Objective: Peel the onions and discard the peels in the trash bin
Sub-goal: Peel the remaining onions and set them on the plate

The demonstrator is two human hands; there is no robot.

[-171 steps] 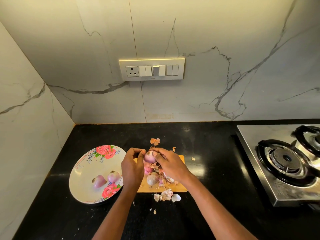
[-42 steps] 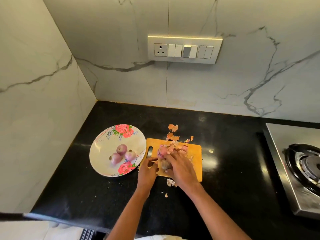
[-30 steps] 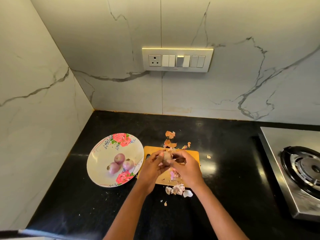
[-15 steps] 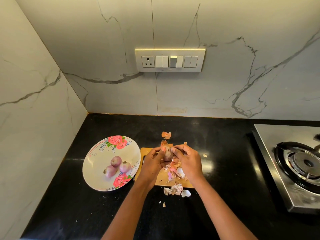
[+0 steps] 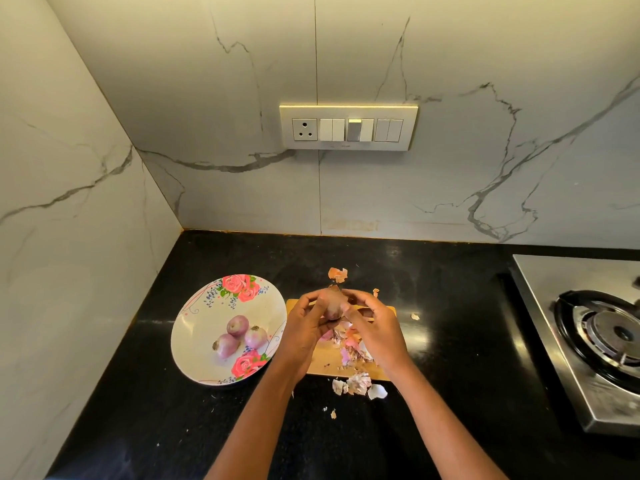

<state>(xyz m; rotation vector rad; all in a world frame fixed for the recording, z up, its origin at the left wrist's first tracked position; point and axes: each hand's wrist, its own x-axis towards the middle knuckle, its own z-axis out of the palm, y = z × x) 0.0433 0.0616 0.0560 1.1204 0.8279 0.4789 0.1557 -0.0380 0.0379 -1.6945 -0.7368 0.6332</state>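
Both hands up over the cutting board [image 5: 325, 358], mid-counter. Left hand [image 5: 306, 327] has fingers curled round a small onion [image 5: 333, 306], holding it w/ the root end up. Right hand [image 5: 375, 329] meets it from 3 o'clock, thumb & fingertips pinching at the onion's skin near the top. The onion sits between the two hands, off the board.

Plate [image 5: 197, 327] w/ rose print lies at 9 o'clock of the board, just beside it; 3 peeled onions [image 5: 239, 336] clustered on it, touching. Peels [image 5: 349, 344] are heaped on the board under the right hand; more peels [image 5: 358, 386] on the black counter [image 5: 450, 341] at the board's 6 o'clock edge, one scrap [image 5: 337, 274] at 12. Stove [image 5: 595, 337] far at 3 o'clock. Switch panel [image 5: 348, 128] on the marble wall at 12.
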